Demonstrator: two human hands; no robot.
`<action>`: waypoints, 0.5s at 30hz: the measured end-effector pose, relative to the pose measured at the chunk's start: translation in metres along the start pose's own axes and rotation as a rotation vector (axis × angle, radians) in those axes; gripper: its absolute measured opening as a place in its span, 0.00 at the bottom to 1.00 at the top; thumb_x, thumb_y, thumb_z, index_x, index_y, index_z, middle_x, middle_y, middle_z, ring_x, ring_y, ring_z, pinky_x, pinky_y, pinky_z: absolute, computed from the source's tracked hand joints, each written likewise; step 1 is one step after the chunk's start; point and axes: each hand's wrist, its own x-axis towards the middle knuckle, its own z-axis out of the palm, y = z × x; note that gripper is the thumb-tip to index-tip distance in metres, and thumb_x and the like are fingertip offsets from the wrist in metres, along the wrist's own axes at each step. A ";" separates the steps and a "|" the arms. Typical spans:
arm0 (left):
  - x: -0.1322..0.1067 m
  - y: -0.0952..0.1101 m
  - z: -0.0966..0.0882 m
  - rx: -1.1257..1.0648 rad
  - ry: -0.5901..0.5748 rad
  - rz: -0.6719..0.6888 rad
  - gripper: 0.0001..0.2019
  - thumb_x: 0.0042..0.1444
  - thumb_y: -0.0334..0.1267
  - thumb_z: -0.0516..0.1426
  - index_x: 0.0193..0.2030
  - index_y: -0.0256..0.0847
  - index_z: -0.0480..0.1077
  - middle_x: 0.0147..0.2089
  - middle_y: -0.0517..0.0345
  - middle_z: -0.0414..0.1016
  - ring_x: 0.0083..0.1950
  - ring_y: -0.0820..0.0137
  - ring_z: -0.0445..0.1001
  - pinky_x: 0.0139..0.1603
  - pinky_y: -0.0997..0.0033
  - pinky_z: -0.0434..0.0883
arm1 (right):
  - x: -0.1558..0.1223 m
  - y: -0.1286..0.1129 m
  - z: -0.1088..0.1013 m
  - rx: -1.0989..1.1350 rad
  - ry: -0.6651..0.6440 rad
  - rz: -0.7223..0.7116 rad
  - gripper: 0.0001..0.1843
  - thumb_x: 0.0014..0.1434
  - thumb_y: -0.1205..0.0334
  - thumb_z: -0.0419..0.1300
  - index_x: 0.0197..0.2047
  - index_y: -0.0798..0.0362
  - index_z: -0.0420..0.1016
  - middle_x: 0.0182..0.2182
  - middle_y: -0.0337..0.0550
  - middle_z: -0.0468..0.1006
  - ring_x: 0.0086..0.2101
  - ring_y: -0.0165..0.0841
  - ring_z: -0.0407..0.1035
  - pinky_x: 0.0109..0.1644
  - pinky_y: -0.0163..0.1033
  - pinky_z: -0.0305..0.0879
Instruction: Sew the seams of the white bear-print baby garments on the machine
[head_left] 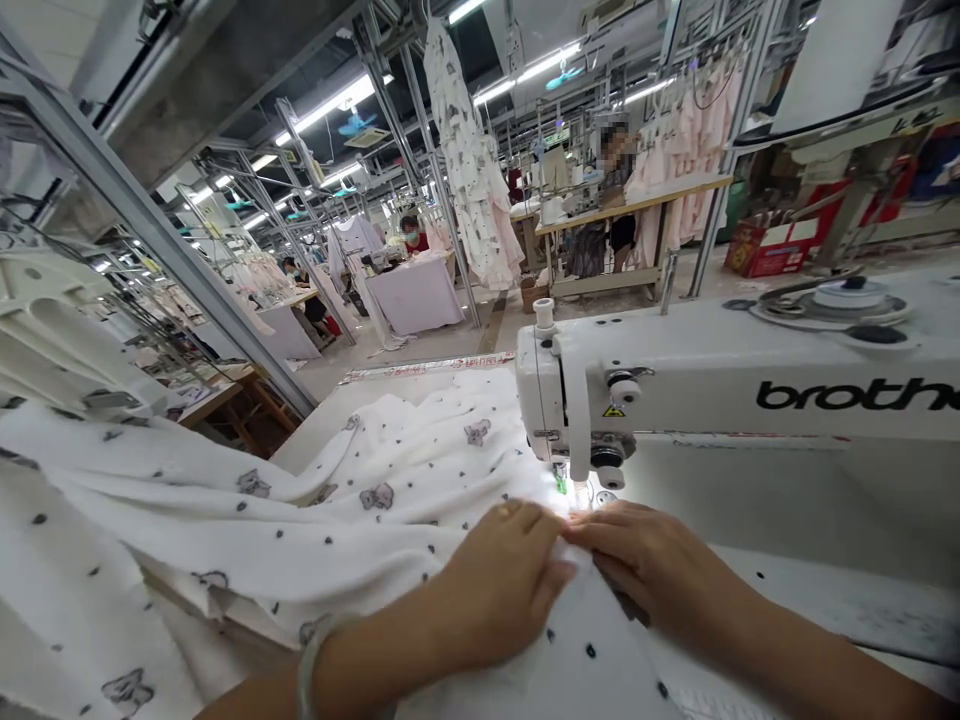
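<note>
White fabric (pixel 442 470) printed with grey animals and dark dots spreads across the left of the sewing table and under the needle area of a white sewing machine (pixel 675 370). My left hand (pixel 510 575) is closed on the fabric just in front of the lit presser foot (pixel 579 492). Close against its fingertips, my right hand (pixel 645 550) pinches the fabric edge, fingers pointing left. Fingertips of both hands nearly meet below the needle. The exact edge between them is partly hidden by the fingers and washed out by the lamp.
A slanted metal post (pixel 180 260) rises at the left. Beyond the machine stand a wooden-edged worktable (pixel 637 205), hanging printed garments (pixel 469 150), pink garments (pixel 697 140) and a red box (pixel 772 245). Other people sit at distant stations. A thread cone (pixel 836 65) is at upper right.
</note>
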 end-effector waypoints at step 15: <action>-0.002 -0.051 0.001 -0.334 0.111 0.161 0.13 0.71 0.41 0.49 0.47 0.40 0.73 0.51 0.47 0.79 0.56 0.61 0.76 0.60 0.59 0.72 | 0.001 0.003 0.010 -0.236 0.012 -0.246 0.15 0.66 0.79 0.50 0.42 0.54 0.74 0.36 0.44 0.76 0.37 0.39 0.68 0.49 0.47 0.64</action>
